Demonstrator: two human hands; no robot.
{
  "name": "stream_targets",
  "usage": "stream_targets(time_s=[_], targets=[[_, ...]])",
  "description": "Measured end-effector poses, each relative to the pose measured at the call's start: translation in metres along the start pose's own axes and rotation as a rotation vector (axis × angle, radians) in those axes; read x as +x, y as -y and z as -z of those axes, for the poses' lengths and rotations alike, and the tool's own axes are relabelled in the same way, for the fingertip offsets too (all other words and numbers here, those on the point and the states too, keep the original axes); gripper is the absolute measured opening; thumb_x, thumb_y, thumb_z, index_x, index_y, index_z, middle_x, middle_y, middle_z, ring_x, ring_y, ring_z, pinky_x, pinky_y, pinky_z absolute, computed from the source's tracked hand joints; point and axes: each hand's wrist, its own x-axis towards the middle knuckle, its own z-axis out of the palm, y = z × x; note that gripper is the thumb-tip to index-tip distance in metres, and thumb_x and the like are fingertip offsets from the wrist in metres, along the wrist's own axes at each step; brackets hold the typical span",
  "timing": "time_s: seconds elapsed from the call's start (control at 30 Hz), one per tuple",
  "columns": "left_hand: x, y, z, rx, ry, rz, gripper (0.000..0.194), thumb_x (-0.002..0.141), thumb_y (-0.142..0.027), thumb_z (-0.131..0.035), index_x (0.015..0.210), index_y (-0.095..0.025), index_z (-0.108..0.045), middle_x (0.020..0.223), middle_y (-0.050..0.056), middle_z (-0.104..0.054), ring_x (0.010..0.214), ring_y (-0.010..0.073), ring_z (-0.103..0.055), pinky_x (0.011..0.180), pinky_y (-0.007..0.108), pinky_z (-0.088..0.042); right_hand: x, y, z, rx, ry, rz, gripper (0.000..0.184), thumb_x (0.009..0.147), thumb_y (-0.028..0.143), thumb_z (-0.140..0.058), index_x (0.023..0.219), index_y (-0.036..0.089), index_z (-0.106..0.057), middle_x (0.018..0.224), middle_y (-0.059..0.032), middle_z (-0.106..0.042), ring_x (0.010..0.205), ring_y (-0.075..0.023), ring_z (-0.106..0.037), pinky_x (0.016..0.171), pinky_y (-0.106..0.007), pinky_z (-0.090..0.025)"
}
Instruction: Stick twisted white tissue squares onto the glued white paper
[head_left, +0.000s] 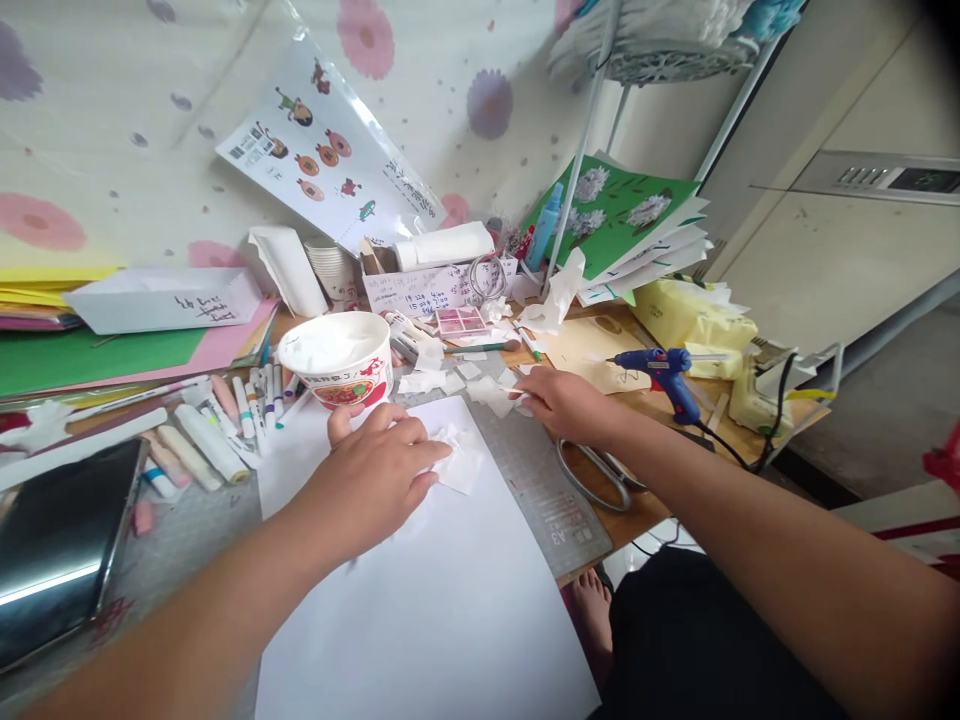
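My left hand (371,475) lies on a big white sheet of paper (435,590), its fingers pressed down on a crumpled white tissue piece (461,460). My right hand (559,402) reaches over the grey cutting mat (544,480) and pinches a small white tissue scrap (504,395) among several loose scraps. A white paper bowl with red print (341,360) stands just beyond my left hand.
Markers and crayons (217,425) lie left of the bowl, a dark tablet (56,545) at far left. Scissors (596,475) rest under my right wrist. A blue glue gun (664,375), green papers (622,215), a cardboard box (435,285) and coloured paper stacks (112,350) crowd the desk.
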Motion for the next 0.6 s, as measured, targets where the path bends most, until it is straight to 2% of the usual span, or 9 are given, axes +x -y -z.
stream_targets(time_s=[0.1,0.17,0.27,0.33,0.43,0.5,0.6], targets=[[0.002,0.002,-0.001,0.026,-0.002,0.023,0.025,0.085,-0.022,-0.049,0.097,-0.034,-0.067,0.091,0.001,-0.066,0.109,0.0309,-0.048,0.094,0.061,-0.015,0.005,0.001,-0.01,-0.128,0.072,0.004,0.026,0.074,0.015,-0.061,0.099,0.015,-0.068,0.089,-0.0068,-0.063,0.082,-0.0177,-0.057,0.076,-0.027,-0.04],[0.002,0.002,0.0,0.035,-0.01,0.042,0.023,0.086,-0.022,-0.047,0.091,-0.033,-0.068,0.087,0.0,-0.066,0.107,0.0301,-0.05,0.093,0.06,-0.016,0.009,0.003,-0.016,-0.188,0.078,-0.035,0.022,0.075,0.027,-0.064,0.093,0.016,-0.069,0.089,-0.0072,-0.063,0.08,-0.0184,-0.058,0.073,-0.027,-0.04],[0.003,0.002,0.0,0.042,-0.037,0.06,0.024,0.087,-0.023,-0.046,0.088,-0.033,-0.068,0.085,-0.001,-0.067,0.105,0.0292,-0.051,0.092,0.059,-0.017,0.014,0.012,-0.026,-0.252,0.034,-0.121,0.029,0.077,0.043,-0.061,0.082,0.016,-0.067,0.091,-0.0102,-0.065,0.081,-0.0218,-0.059,0.069,-0.029,-0.039],[0.002,0.002,0.0,0.039,-0.054,0.063,0.024,0.087,-0.024,-0.046,0.088,-0.034,-0.068,0.085,-0.001,-0.067,0.106,0.0293,-0.051,0.091,0.058,-0.018,0.018,0.018,-0.033,-0.268,0.008,-0.173,0.025,0.077,0.04,-0.06,0.079,0.015,-0.065,0.09,-0.0115,-0.066,0.081,-0.0236,-0.059,0.067,-0.03,-0.038],[0.001,0.003,0.0,0.028,-0.089,0.051,0.024,0.087,-0.023,-0.045,0.087,-0.032,-0.068,0.085,-0.001,-0.067,0.105,0.0285,-0.052,0.09,0.056,-0.019,0.024,0.021,-0.039,-0.237,-0.005,-0.235,0.01,0.074,0.024,-0.057,0.072,0.016,-0.063,0.081,-0.0101,-0.066,0.077,-0.0232,-0.059,0.064,-0.029,-0.035],[0.0,0.002,0.0,0.017,-0.125,0.035,0.025,0.086,-0.02,-0.045,0.085,-0.031,-0.068,0.085,-0.001,-0.067,0.104,0.0272,-0.053,0.091,0.055,-0.019,0.027,0.019,-0.038,-0.183,-0.015,-0.267,0.007,0.071,0.018,-0.056,0.067,0.017,-0.061,0.076,-0.0084,-0.065,0.074,-0.0218,-0.058,0.062,-0.028,-0.034],[-0.001,0.0,0.002,-0.029,-0.191,0.036,0.024,0.084,-0.02,-0.046,0.085,-0.031,-0.067,0.088,-0.002,-0.068,0.103,0.0261,-0.055,0.093,0.055,-0.019,0.026,0.016,-0.027,-0.042,-0.015,-0.291,0.006,0.07,0.018,-0.055,0.064,0.017,-0.058,0.066,-0.0046,-0.06,0.066,-0.0176,-0.054,0.058,-0.026,-0.033]])
